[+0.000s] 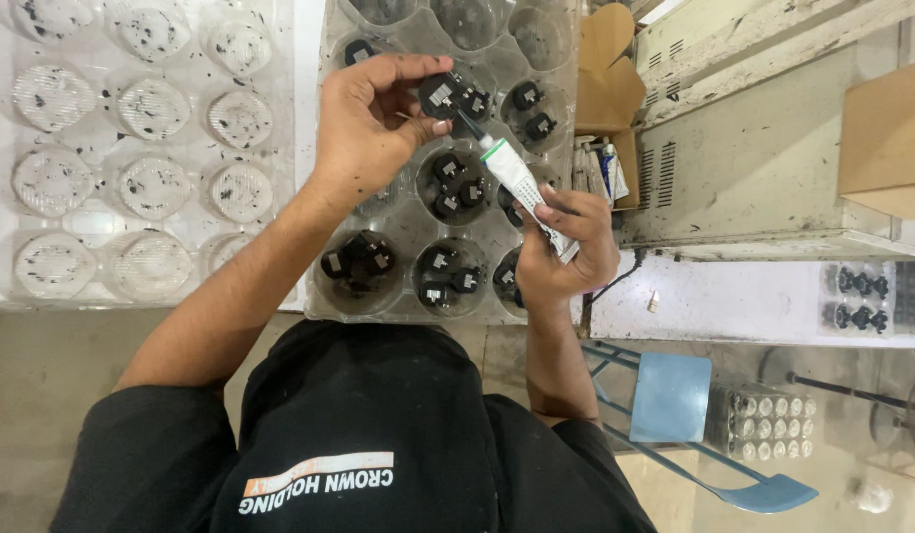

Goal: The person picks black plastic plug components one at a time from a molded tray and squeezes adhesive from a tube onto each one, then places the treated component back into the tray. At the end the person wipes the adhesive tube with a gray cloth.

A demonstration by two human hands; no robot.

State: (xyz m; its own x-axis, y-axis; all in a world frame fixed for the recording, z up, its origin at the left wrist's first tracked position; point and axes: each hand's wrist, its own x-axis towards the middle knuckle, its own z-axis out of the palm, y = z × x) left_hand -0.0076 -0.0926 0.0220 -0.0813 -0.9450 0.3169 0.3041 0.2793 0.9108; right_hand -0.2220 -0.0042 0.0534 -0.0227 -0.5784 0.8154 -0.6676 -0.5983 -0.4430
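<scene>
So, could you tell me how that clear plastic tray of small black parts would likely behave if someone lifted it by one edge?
The clear tray looks thin and moulded, so it would probably flex or sag. The small black parts sit loose in its round cups, so they may slide out if it tilts. It seems light, so a push would likely skid it.

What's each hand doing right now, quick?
Left hand: closed on a small black part.
Right hand: closed on a white glue tube, nozzle at the part.
</scene>
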